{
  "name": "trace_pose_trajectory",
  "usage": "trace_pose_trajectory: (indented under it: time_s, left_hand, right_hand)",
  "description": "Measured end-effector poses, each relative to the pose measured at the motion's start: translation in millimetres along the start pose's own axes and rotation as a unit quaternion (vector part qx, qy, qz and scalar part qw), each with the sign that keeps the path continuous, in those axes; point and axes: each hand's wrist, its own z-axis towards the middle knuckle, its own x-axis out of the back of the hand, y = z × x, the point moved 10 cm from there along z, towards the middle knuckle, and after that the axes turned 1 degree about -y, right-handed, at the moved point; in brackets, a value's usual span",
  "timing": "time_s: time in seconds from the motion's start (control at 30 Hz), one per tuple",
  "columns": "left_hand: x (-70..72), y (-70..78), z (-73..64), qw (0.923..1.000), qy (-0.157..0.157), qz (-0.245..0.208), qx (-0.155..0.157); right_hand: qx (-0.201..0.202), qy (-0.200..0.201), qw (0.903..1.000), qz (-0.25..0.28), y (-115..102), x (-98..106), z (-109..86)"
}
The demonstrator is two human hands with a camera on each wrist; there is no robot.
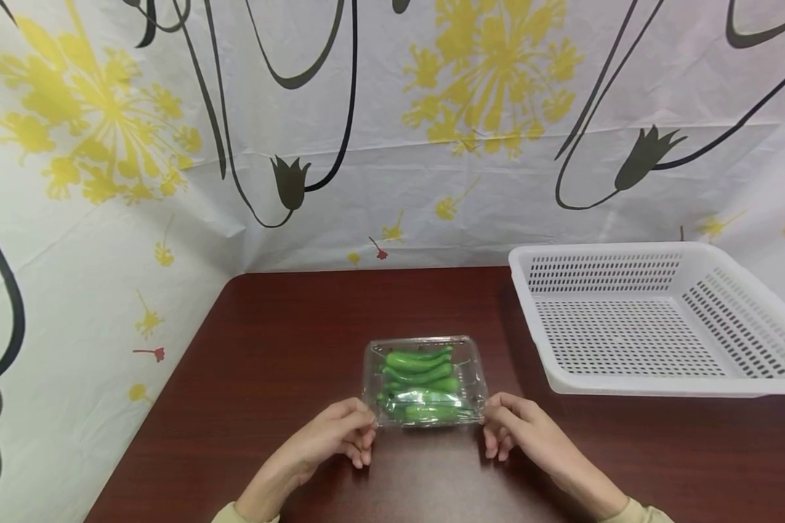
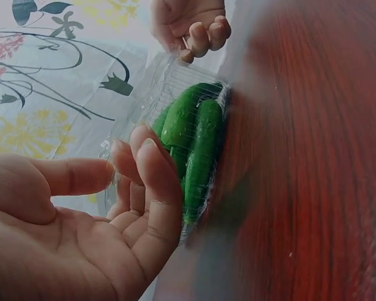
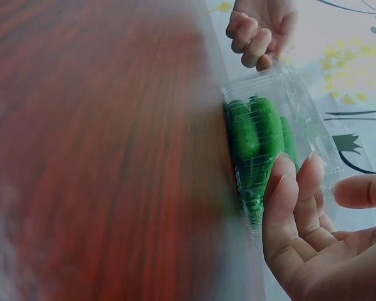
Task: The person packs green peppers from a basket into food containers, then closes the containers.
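Observation:
A clear plastic clamshell box [image 1: 479, 370] sits on the dark red table in the head view, with several long green peppers [image 1: 419, 378] inside. At its near left corner, my left hand [image 1: 341, 432] pinches the edge between thumb and fingers. My right hand [image 1: 513, 425] pinches the near right corner the same way. From the left wrist, the peppers [image 2: 197, 135] show through the ribbed side of the box, beyond the left hand [image 2: 119, 226]. The right wrist view shows the box's clear rim [image 3: 304, 103] running behind the right hand [image 3: 319, 238]. The lid appears closed.
A white perforated plastic basket [image 1: 530, 319] stands on the table to the right of the box. Behind and left of the table [image 1: 288, 327] hangs a white cloth [image 1: 379, 203] printed with yellow flowers and dark stems.

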Motion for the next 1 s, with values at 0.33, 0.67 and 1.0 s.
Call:
trace_pose_trajectory:
  time_s: [0.33, 0.67, 1.0]
  left_hand:
    - [4.8, 2.8, -3.4, 0.9994, 0.002, 0.035, -0.001]
    - [24.5, 14.2, -8.5, 0.9933, 0.072, 0.091, -0.01]
    - [41.5, 43.4, -16.7, 0.9583, 0.198, 0.19, -0.079]
  right_hand:
    - [0.031, 0.027, 0.9977, -0.053, -10, 13, -5.2]
    - [0.045, 0.092, 0.9819, -0.159, -26, 27, -13.7]
    - [0.125, 0.157, 0.9549, -0.219, -56, 39, -20.4]
